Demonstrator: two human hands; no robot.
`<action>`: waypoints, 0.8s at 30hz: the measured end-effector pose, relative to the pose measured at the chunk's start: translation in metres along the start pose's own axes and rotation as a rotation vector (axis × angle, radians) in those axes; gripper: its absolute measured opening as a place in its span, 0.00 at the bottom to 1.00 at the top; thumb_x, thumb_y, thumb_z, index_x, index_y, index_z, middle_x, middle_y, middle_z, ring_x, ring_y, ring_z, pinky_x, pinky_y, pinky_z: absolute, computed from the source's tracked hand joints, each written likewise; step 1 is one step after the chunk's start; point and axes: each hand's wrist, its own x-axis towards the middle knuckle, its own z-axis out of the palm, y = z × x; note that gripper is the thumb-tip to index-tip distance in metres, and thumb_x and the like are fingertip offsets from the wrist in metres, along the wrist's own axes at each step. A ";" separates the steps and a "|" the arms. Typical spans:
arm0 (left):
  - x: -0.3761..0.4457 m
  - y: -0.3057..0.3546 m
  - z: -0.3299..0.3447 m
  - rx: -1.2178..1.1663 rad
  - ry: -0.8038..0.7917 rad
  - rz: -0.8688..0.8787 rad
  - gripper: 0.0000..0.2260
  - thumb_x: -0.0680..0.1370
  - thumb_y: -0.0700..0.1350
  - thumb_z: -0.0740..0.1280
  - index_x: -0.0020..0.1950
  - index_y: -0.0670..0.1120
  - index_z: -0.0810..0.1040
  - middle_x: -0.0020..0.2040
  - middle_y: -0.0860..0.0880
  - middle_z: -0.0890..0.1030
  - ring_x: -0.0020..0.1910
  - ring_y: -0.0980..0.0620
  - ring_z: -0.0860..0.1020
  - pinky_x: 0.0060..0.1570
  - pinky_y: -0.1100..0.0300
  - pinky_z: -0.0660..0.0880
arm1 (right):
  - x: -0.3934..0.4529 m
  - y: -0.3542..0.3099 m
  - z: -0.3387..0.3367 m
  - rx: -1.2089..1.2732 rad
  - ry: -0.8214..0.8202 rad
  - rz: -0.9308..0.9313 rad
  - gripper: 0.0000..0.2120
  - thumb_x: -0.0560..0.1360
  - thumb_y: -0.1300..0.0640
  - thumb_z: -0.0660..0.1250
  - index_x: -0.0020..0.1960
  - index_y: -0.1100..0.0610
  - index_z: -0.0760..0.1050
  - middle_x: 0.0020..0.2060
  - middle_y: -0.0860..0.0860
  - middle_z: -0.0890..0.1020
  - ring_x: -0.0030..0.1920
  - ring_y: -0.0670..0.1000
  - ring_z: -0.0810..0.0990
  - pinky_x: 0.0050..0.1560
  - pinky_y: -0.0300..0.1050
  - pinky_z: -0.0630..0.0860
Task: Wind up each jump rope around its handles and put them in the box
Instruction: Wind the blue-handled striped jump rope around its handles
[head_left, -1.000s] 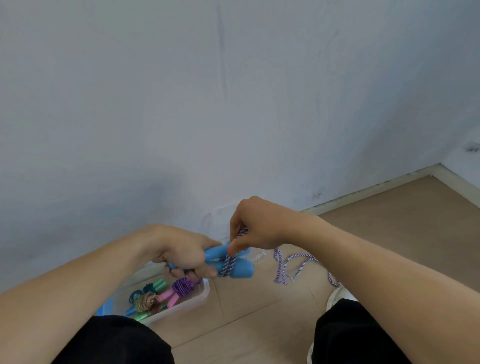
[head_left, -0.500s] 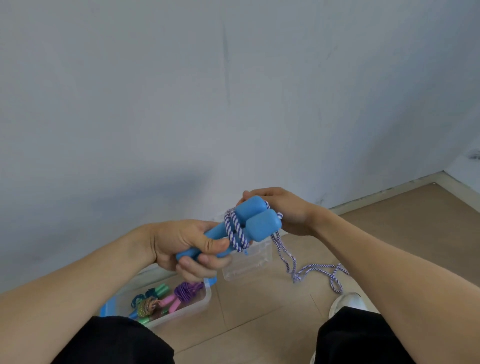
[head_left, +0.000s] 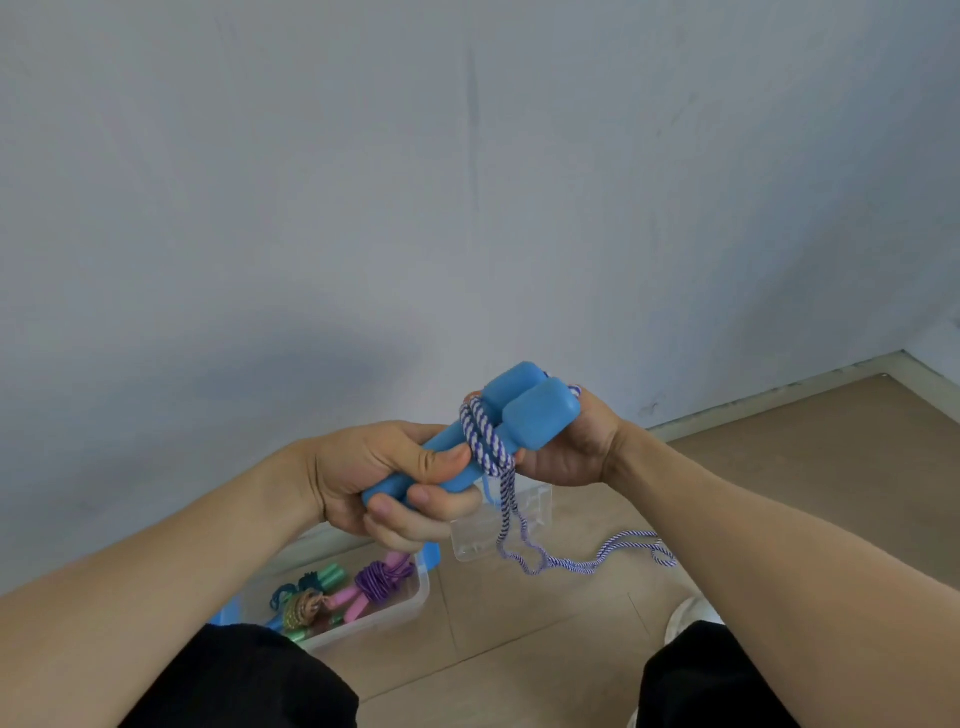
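Observation:
My left hand (head_left: 384, 480) grips the two blue handles (head_left: 524, 410) of a jump rope side by side, thick ends pointing up and away. A purple-and-white braided rope (head_left: 485, 441) is wound a few turns round the handles. My right hand (head_left: 566, 452) sits under and behind the thick ends, fingers curled round them and the rope there. The loose rope tail (head_left: 587, 564) hangs down and trails over the floor to the right. Below lies a clear plastic box (head_left: 410, 603) holding wound ropes: a purple one with pink handles (head_left: 376, 579) and green-handled ones (head_left: 311, 597).
A clear lid (head_left: 485, 535) lies on the tan floor behind the hanging rope. The grey wall stands close in front, with the skirting running off to the right. My knees in black trousers (head_left: 234, 680) fill the bottom corners, and a white shoe (head_left: 685, 618) shows at the right.
Both hands have lifted the handles higher and tilted the thick ends up. My right hand went from above the handles to beneath them, carrying the rope round.

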 end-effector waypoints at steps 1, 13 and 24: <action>-0.001 0.001 0.000 0.001 -0.011 0.015 0.09 0.82 0.47 0.63 0.61 0.46 0.73 0.33 0.49 0.63 0.23 0.58 0.61 0.20 0.66 0.57 | 0.002 0.001 -0.002 -0.041 -0.019 -0.024 0.12 0.66 0.58 0.75 0.48 0.58 0.84 0.44 0.53 0.85 0.43 0.49 0.83 0.47 0.41 0.78; -0.026 0.000 -0.017 0.121 0.420 0.063 0.12 0.76 0.49 0.73 0.50 0.46 0.72 0.32 0.48 0.67 0.21 0.58 0.65 0.21 0.67 0.61 | 0.037 0.026 0.015 -0.490 0.436 -0.193 0.10 0.74 0.68 0.60 0.36 0.58 0.68 0.28 0.52 0.66 0.29 0.47 0.62 0.29 0.40 0.61; -0.028 -0.007 -0.035 0.280 1.020 0.016 0.06 0.82 0.47 0.64 0.57 0.48 0.71 0.31 0.50 0.68 0.22 0.56 0.59 0.22 0.65 0.57 | 0.063 0.049 0.023 -0.910 0.731 -0.095 0.16 0.79 0.66 0.58 0.33 0.58 0.71 0.21 0.42 0.71 0.25 0.44 0.67 0.25 0.33 0.63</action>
